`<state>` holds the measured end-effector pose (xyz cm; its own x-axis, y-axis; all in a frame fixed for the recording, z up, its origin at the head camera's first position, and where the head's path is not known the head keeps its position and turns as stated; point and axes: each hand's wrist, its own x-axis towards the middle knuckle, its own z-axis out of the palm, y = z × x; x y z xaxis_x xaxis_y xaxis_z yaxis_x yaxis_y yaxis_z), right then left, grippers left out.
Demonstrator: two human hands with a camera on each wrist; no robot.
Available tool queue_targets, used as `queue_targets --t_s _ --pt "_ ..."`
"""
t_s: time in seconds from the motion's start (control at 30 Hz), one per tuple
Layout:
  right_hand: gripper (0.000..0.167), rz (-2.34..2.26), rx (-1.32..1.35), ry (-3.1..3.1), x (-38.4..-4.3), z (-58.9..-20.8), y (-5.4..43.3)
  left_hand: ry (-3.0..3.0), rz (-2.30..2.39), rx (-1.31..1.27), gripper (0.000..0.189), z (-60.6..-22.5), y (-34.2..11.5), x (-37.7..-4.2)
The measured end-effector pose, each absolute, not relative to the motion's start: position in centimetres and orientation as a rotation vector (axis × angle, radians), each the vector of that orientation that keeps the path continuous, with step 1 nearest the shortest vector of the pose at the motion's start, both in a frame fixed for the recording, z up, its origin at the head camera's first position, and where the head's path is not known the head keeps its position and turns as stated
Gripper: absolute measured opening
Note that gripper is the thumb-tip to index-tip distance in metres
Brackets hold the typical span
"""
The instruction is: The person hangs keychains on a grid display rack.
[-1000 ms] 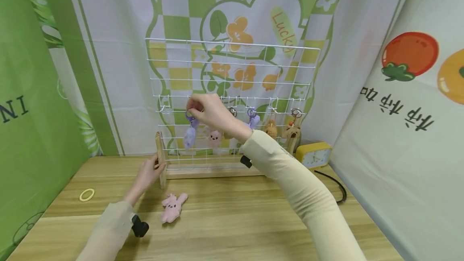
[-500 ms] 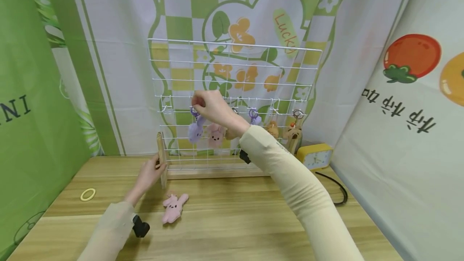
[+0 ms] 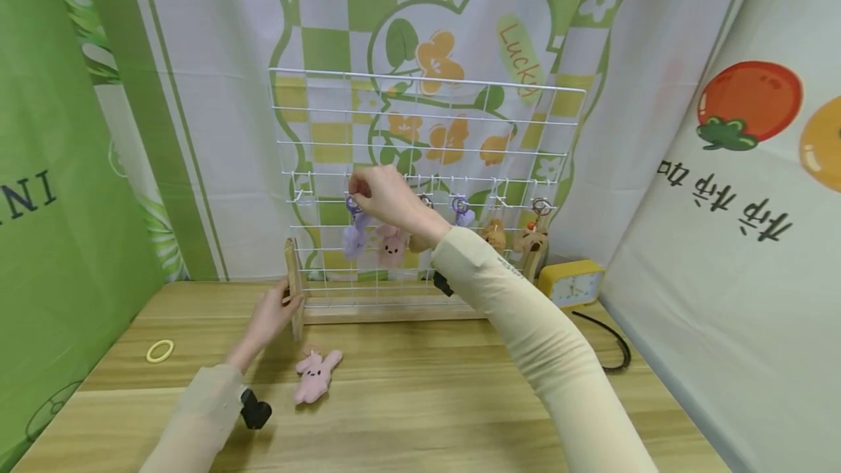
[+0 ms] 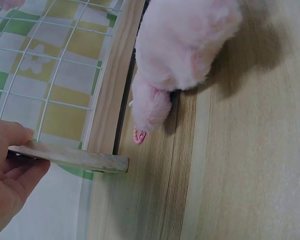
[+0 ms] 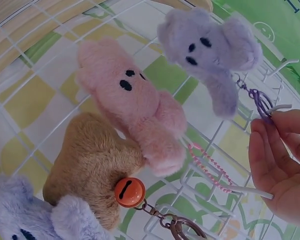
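Note:
At the white wire grid rack [image 3: 427, 82], my right hand [image 3: 388, 192] pinches the purple ring [image 5: 260, 104] of a purple plush keychain [image 5: 202, 47]. A white hook tip meets the ring in the right wrist view; whether the ring is fully over it I cannot tell. The purple plush dangles below the fingers. Beside it hang a pink plush keychain [image 5: 127, 95] and a brown one [image 5: 90, 165] with an orange bell. My left hand [image 3: 271, 312] grips the rack's wooden side post [image 4: 75, 157]. A pink plush bunny [image 3: 315, 377] lies on the table before the rack.
Farther right on the rack hang another purple plush [image 3: 463, 216] and two brown plush keychains, one an orange-brown plush [image 3: 495, 236]. A yellow clock [image 3: 570, 283] stands at the right, with a black cord-like band [image 3: 620, 345] nearby. A yellow ring [image 3: 160, 351] lies at the left.
My right hand has shifted slightly right with the purple plush keychain, which swung and now hangs steadier. My left hand stays on the post. The head view has shifted slightly.

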<state>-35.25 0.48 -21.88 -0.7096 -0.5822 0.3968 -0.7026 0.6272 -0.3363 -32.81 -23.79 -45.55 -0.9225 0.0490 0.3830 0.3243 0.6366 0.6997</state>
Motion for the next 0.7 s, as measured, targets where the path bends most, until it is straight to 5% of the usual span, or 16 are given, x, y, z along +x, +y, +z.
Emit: queue_targets --t_s 0.43,0.7 --pt "0.011 0.729 1.093 -2.421 -32.6 -21.8 1.4 -2.525 -1.173 -0.308 0.039 -45.9 -23.9 -32.9" --pt "0.005 0.756 1.283 -2.374 -30.4 -27.1 1.6 -2.518 -1.153 -0.324 0.039 -45.8 -23.9 -33.0"
